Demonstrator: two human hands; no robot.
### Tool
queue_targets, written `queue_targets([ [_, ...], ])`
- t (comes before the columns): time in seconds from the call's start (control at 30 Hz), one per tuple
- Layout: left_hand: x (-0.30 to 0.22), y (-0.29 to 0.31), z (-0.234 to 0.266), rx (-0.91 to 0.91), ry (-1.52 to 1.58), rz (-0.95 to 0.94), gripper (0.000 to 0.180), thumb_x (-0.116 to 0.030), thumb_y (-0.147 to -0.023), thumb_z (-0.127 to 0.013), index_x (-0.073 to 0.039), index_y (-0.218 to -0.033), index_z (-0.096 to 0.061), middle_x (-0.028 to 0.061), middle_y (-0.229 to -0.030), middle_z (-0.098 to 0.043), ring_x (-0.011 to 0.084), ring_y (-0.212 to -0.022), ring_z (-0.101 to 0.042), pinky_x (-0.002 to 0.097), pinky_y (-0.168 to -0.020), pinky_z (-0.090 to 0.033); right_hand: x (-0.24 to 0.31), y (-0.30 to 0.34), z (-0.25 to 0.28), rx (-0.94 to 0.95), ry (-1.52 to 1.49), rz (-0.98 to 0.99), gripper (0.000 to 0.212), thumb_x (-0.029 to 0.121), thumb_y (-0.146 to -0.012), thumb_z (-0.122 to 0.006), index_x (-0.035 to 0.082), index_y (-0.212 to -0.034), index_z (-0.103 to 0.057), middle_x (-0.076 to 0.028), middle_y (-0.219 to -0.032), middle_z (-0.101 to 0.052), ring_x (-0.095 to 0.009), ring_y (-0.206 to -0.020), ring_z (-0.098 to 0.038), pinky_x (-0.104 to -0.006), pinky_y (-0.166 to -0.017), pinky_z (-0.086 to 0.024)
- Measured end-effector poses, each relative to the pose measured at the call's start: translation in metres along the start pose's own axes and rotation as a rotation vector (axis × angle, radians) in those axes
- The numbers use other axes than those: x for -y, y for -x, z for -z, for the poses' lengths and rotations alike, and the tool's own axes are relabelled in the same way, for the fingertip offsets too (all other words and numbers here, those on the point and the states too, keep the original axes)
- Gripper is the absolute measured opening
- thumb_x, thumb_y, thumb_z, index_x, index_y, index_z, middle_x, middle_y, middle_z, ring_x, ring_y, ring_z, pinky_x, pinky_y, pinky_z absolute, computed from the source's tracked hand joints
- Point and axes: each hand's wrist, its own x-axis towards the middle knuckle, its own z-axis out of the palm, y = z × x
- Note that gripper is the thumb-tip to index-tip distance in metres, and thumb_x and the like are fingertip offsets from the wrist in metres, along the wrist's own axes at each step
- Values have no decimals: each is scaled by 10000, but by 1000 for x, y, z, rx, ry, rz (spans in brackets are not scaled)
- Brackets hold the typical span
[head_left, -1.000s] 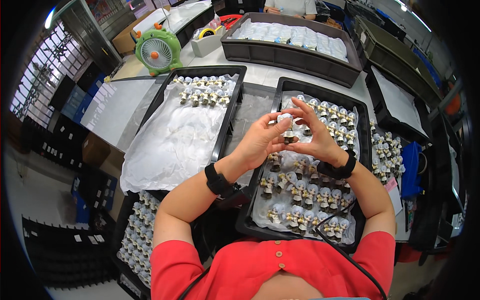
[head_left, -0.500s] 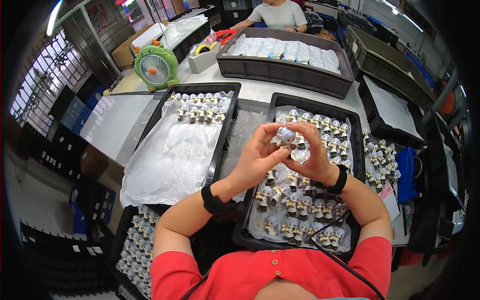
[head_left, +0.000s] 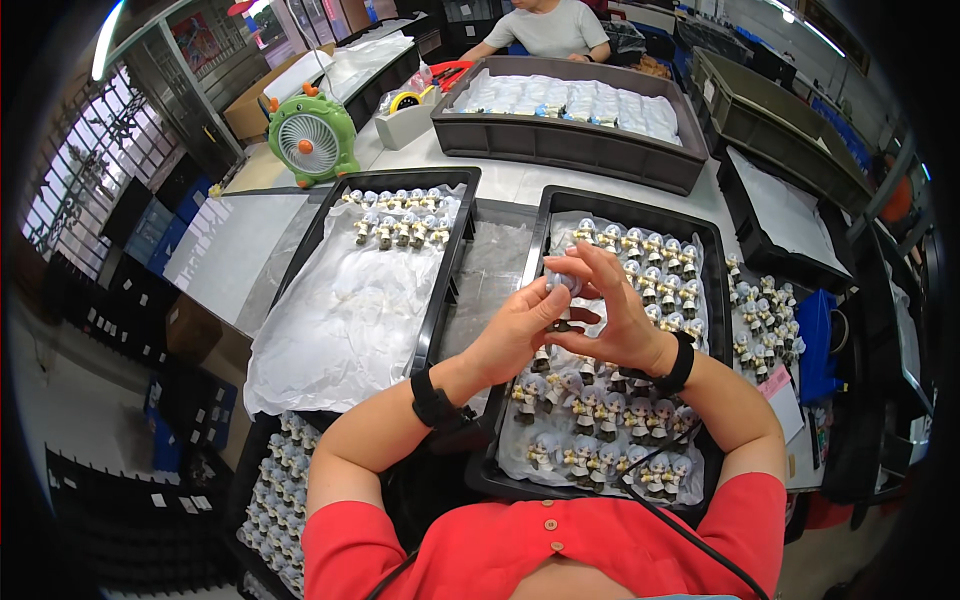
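A small figurine point(head_left: 563, 284) with pale lilac hair is held up over the right-hand black tray point(head_left: 713, 262), partly covered by my fingers. My left hand point(head_left: 522, 318) is closed around it from the left side. From the right, my right hand point(head_left: 622, 312) curls about it, thumb low near its dark base and fingertips by its head. Similar figurines point(head_left: 610, 410) stand in rows on white paper in the tray beneath. A black tray on the left point(head_left: 468, 200) has two rows of figurines point(head_left: 402, 230) at its far end and bare crumpled paper nearer me.
More figurines crowd a lower tray point(head_left: 272, 500) at bottom left and a spot point(head_left: 765, 320) at the right. A green fan point(head_left: 312, 140), a tape dispenser point(head_left: 408, 118) and a large grey bin point(head_left: 570, 148) stand farther back. A person point(head_left: 555, 38) sits beyond the bin.
The figurine has turned in my hands and come slightly lower and left; its face no longer shows. My right fingers have lifted and shifted around it.
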Motion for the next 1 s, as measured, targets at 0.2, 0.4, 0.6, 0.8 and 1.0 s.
queue_targets([
  [0.2,-4,0,0,58,81,2,555,-434,-934,-467,-40,-1310,-363,94,-1215,-473,240,-1091,-524,356,-864,-494,-1,1,-2,-29,-48,-37,1038,90,-611,-826,74,-1424,-181,-138,-1248,-522,-266,-1133,-473,-301,-834,-528],
  [0.4,-8,-2,-4,79,121,-1,593,-485,-946,-387,-41,-1337,-340,125,-1236,-479,254,-1097,-529,377,-893,-475,0,2,1,-30,-175,-161,1099,116,-592,-851,107,-1441,-154,-137,-1260,-516,-225,-1157,-495,-279,-785,-556],
  [0.6,-9,-3,-5,24,131,29,583,-497,-959,-321,-52,-1334,-348,152,-1234,-500,235,-1100,-546,368,-908,-476,-1,0,6,18,-171,-275,970,221,-647,-829,99,-1413,-246,-113,-1247,-532,-237,-1188,-490,-273,-764,-562],
  [0.8,0,-6,9,26,182,-37,489,-410,-986,-315,-59,-1324,-354,154,-1239,-495,237,-1090,-552,377,-885,-497,-3,-2,6,47,-59,-227,843,260,-628,-833,79,-1327,-398,-89,-1252,-502,-261,-1234,-393,-321,-861,-499],
  [1.0,0,-6,11,-8,230,-79,462,-383,-989,-331,-49,-1304,-380,129,-1238,-496,260,-1092,-543,375,-870,-498,-10,0,3,-22,138,-124,746,247,-594,-837,77,-1231,-487,-94,-1195,-516,-310,-1171,-427,-403,-975,-376],
])
